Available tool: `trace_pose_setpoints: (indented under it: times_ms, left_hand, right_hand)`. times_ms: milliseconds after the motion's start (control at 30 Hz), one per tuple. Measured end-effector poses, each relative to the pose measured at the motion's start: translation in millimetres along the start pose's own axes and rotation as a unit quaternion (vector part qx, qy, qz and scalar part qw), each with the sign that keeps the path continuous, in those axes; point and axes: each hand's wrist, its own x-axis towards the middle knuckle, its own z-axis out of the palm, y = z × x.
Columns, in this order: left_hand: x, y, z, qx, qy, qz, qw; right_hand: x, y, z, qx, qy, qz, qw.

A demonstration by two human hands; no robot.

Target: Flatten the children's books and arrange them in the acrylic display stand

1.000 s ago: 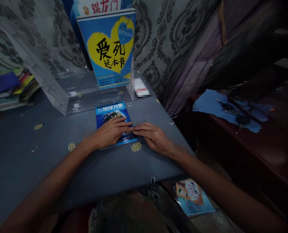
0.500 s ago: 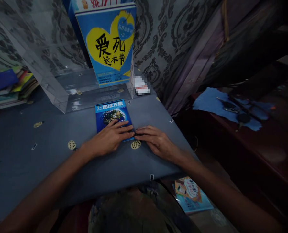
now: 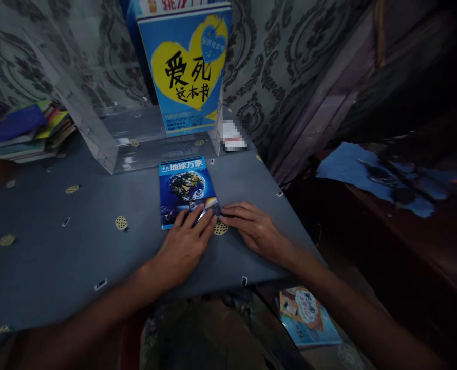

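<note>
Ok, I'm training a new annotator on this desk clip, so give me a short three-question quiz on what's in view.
1. True or false: the left hand rests its fingers on the Earth book, which lies flat on the grey table.
2. The yellow-heart book is: A) upright in the clear stand, B) flat on the table, C) on the floor.
3. What lies at the far left of the view?
Key: 1 true; 2 A; 3 a stack of books.

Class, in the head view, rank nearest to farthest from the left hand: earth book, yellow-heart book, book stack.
1. Earth book, flat, touched by the left hand.
2. Yellow-heart book, upright behind it.
3. Book stack, table's far left.
</note>
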Motion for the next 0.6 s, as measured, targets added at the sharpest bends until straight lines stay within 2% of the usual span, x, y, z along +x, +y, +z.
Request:
trace_pose_setpoints:
  times_ms: [167, 400, 600]
  left_hand:
    - [-22.1, 2.9, -2.6, 0.04, 0.002, -0.035, 0.999]
    - [-65.4, -2.9, 4.5, 0.072, 0.048, -0.114, 0.99]
    - [-72.1, -3.0, 14.5, 0.013, 0.072, -0.134, 0.988]
  right_hand:
    - [0.9, -0.3, -0.8, -0.004, 0.014, -0.015, 1.0]
    - [1.4, -0.1, -1.1, -0.007, 0.012, -0.012, 1.0]
    - [2.3, -0.8, -1.1, 0.005, 0.016, -0.012, 1.0]
